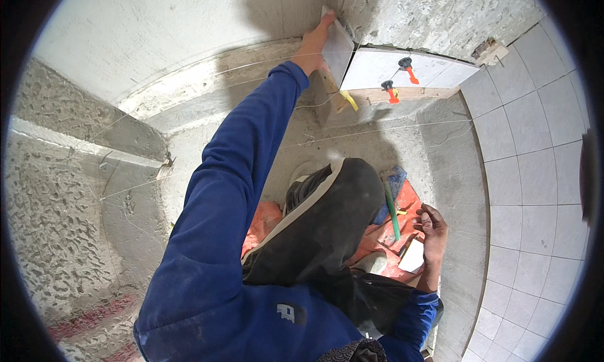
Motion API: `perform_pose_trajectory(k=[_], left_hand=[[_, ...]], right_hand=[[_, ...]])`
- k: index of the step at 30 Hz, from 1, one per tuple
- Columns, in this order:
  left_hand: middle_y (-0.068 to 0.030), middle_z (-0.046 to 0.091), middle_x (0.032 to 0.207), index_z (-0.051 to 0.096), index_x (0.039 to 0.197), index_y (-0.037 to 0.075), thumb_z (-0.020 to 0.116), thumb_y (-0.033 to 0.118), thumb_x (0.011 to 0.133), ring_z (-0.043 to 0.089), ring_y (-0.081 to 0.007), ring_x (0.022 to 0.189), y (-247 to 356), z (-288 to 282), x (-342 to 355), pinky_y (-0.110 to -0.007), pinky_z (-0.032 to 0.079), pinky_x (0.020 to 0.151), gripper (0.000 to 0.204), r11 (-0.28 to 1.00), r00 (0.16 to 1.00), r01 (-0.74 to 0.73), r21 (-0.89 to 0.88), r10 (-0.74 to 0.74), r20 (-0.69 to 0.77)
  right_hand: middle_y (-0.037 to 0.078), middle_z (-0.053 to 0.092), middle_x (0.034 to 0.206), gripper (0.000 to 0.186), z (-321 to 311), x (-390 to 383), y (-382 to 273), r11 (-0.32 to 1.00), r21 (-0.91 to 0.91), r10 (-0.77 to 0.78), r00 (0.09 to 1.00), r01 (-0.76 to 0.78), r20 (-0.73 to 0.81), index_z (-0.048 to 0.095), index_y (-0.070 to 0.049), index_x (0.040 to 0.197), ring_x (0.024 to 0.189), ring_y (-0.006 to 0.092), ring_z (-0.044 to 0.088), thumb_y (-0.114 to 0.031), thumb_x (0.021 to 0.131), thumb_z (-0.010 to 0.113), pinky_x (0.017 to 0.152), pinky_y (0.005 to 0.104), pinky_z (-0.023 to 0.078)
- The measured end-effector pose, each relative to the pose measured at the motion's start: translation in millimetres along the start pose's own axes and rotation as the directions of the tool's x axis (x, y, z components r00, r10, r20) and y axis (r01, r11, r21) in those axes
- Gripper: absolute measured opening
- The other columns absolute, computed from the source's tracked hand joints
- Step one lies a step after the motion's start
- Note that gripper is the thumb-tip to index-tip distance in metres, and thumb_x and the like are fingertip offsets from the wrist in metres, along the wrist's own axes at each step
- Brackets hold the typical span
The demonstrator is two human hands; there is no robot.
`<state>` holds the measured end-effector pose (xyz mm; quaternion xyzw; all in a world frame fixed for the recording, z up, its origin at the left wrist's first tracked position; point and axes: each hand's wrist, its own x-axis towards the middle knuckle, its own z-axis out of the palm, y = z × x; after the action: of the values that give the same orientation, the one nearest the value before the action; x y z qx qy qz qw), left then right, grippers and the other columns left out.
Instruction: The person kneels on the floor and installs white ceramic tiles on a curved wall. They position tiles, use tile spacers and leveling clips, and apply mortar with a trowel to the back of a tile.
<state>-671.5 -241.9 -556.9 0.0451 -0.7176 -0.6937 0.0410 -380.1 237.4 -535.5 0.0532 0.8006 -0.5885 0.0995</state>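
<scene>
At the rough grey concrete wall [440, 16] | our left hand [313, 46] clasped the edge of a smooth pale-grey rectangular tile [338, 50], likely steadying it | right of that hand, black-and-orange plastic clips [411, 76] probably kept white tiles [366, 69] level over a pale wooden strip [415, 96] | our right hand [433, 233] curled loosely beside creased orange sheeting [408, 197]; whether pinching anything, we couldn't tell

Upper centre: left hand [311, 46] is touching a pale tile [338, 52]. Lower right: right hand [433, 235] is curling loosely near a white piece [412, 256].
</scene>
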Motion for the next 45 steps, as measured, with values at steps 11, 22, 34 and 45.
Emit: perform_pose_trajectory(k=[11, 22, 34, 45], left_hand=[[-0.0141, 0.028, 0.154, 0.023, 0.150, 0.013, 0.084, 0.019, 0.050, 0.028, -0.0357, 0.140, 19, 10, -23, -0.051, 0.036, 0.106, 0.117, 0.957, 0.969, -0.247, 0.154, 0.241, 0.058], [-0.0157, 0.022, 0.156, 0.023, 0.152, 0.007, 0.069, 0.068, 0.070, 0.020, -0.0442, 0.140, 49, 25, -41, -0.073, 0.029, 0.096, 0.111, 0.944, 0.996, 0.045, -0.326, -0.068, -0.058], [-0.0129, 0.014, 0.159, 0.022, 0.153, 0.020, 0.054, 0.067, 0.084, 0.015, -0.0413, 0.143, 48, 27, -38, -0.071, 0.034, 0.096, 0.090, 0.979, 0.997, 0.074, -0.189, -0.079, -0.016], [-0.0132, 0.021, 0.157, 0.000, 0.153, 0.021, 0.090, -0.009, 0.043, 0.026, -0.0355, 0.141, 14, 10, -19, -0.055, 0.042, 0.104, 0.145, 0.944, 0.969, -0.228, 0.238, 0.196, 0.149]], right_hand=[[0.009, 0.067, 0.102, 0.037, -4, -1, 0, 0.999, 0.039, -0.032, 0.999, 0.032, 0.009, 0.060, 0.004, 0.119, 0.083, 0.0146, 0.064, -0.024, 0.095, 0.063, 0.072, 0.0275, 0.052], [0.010, 0.067, 0.101, 0.039, -4, -3, -2, 0.999, 0.034, -0.036, 0.999, 0.036, 0.006, 0.059, 0.005, 0.119, 0.082, 0.0152, 0.064, -0.025, 0.095, 0.064, 0.072, 0.0282, 0.053], [0.011, 0.066, 0.102, 0.039, -7, -3, 1, 0.999, 0.013, -0.043, 0.999, 0.043, -0.018, 0.058, 0.007, 0.119, 0.083, 0.0153, 0.064, -0.023, 0.095, 0.064, 0.073, 0.0283, 0.053], [0.011, 0.066, 0.101, 0.038, -6, -3, 3, 0.996, 0.011, -0.085, 0.996, 0.085, -0.020, 0.060, 0.006, 0.119, 0.086, 0.0150, 0.063, -0.022, 0.094, 0.065, 0.077, 0.0280, 0.051]])
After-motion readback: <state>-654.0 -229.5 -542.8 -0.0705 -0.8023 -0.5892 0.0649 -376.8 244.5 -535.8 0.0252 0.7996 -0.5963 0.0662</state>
